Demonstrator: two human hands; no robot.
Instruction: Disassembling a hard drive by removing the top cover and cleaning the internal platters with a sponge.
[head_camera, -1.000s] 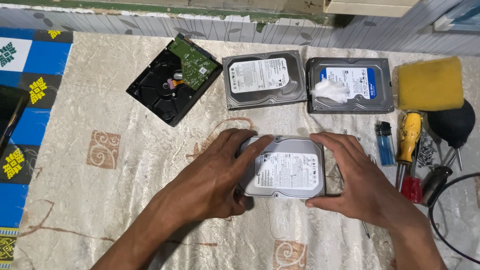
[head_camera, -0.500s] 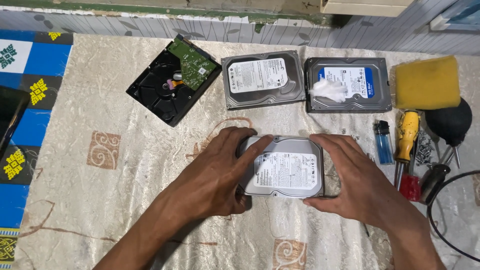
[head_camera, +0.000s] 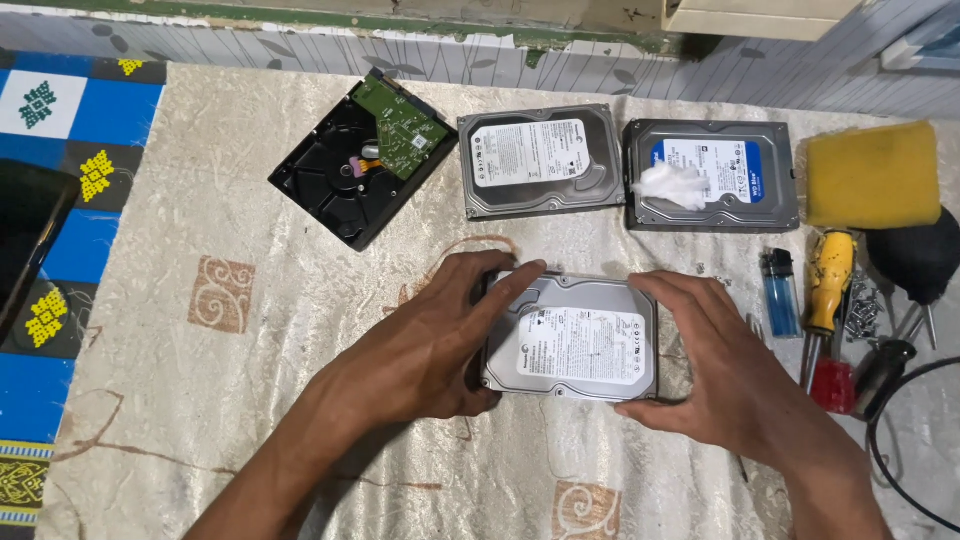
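Left hand (head_camera: 430, 345) and right hand (head_camera: 720, 365) clasp the silver hard drive (head_camera: 575, 340), fingers wrapped round its edges. Two more drives (head_camera: 540, 160) lie at twelve o'clock, an opened black drive (head_camera: 345, 175) at ten, screwdrivers (head_camera: 830, 300) at three.

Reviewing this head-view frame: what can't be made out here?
- Left edge of the held hard drive: covered by the left hand.
- Its underside: faces the cloth.
- Dark object at the left: cut off by the frame edge.
- Black cable at the right: runs out of frame.
- Screws beside the yellow screwdriver: too small to count.
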